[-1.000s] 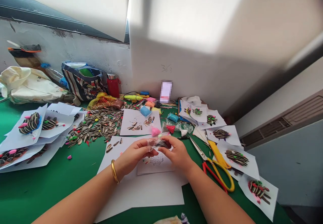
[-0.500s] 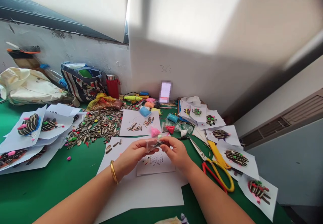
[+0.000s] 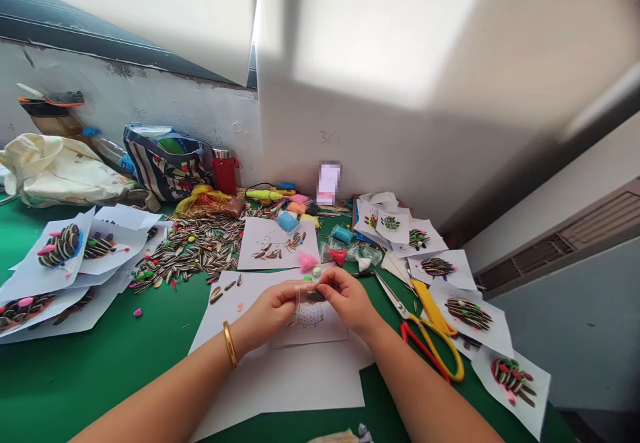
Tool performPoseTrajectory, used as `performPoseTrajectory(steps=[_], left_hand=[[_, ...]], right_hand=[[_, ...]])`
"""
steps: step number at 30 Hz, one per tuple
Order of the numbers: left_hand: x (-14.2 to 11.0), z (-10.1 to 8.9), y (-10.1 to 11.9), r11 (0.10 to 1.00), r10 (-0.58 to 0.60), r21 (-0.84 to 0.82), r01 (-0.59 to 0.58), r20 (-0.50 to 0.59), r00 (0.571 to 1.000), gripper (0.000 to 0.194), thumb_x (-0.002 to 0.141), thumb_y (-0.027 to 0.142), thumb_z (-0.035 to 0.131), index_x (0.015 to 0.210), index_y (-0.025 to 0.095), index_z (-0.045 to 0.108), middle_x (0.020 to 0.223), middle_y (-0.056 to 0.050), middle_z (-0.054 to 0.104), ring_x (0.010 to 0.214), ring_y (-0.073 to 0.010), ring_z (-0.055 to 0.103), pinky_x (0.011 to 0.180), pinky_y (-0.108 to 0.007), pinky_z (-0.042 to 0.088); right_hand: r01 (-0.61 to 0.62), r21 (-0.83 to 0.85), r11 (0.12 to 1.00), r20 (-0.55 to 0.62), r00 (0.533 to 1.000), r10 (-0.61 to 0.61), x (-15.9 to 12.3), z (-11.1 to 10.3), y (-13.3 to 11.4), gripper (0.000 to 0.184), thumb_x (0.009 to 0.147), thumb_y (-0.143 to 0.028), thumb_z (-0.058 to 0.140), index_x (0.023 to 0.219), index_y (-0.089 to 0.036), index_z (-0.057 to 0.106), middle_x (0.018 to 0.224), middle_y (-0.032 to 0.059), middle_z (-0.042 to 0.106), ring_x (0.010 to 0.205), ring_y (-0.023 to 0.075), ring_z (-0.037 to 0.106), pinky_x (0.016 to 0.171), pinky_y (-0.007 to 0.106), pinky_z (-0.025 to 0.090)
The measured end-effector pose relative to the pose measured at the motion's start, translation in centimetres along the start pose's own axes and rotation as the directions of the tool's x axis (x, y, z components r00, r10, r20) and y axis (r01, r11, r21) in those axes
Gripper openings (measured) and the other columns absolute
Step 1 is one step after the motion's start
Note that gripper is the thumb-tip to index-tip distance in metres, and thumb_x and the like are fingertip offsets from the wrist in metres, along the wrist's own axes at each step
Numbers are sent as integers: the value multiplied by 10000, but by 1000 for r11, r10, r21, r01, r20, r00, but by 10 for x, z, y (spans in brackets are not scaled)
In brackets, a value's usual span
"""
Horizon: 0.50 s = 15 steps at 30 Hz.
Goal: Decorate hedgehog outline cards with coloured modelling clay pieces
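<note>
In the head view, the left hand point(image 3: 273, 306) and the right hand point(image 3: 350, 300) close their fingers on opposite ends of a small, clear plastic bag with dark contents point(image 3: 310, 289). The bag is above a white paper with a black line drawing of a spiny animal point(image 3: 325, 335), on the green counter point(image 3: 100, 363). Metal scissors with one red and one yellow handle point(image 3: 406, 312) lie beside the right hand; a heap of striped seeds point(image 3: 200, 243) lies beyond the left.
</note>
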<state>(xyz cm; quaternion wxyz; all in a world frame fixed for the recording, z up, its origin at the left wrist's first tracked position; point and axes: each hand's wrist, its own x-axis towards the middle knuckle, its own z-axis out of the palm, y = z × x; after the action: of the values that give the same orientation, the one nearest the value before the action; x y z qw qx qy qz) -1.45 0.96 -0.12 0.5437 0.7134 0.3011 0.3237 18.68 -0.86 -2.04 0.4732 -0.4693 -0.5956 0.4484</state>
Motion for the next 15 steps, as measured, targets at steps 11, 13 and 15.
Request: performPoseTrajectory(steps=[11, 13, 15], left_hand=[[-1, 0, -1, 998, 24, 62, -22, -43, 999, 440, 822, 125, 498, 1191, 241, 708, 1272, -63, 676, 1150, -248, 628, 1021, -409, 480], [-1, 1, -1, 995, 47, 92, -43, -47, 998, 420, 821, 133, 519, 1176, 237, 718, 1257, -72, 684, 1147, -252, 627, 1038, -418, 464], [-1, 2, 0, 995, 47, 90, -42, -56, 997, 393, 839, 157, 530, 1175, 236, 718, 1247, -78, 689, 1146, -255, 627, 1045, -425, 455]], right_hand=[[-37, 107, 994, 54, 998, 32, -2, 4, 4, 258, 798, -389, 714, 923, -217, 569, 806, -11, 569, 726, 147, 579, 691, 301, 507], [-38, 109, 993, 42, 999, 33, -1, 5, 4, 248, 781, -362, 728, 897, -217, 564, 799, -17, 561, 730, 144, 572, 698, 300, 504], [-44, 121, 992, 38, 998, 40, -1, 5, 3, 251, 775, -362, 734, 888, -215, 564, 789, -19, 561, 725, 143, 573, 689, 295, 503]])
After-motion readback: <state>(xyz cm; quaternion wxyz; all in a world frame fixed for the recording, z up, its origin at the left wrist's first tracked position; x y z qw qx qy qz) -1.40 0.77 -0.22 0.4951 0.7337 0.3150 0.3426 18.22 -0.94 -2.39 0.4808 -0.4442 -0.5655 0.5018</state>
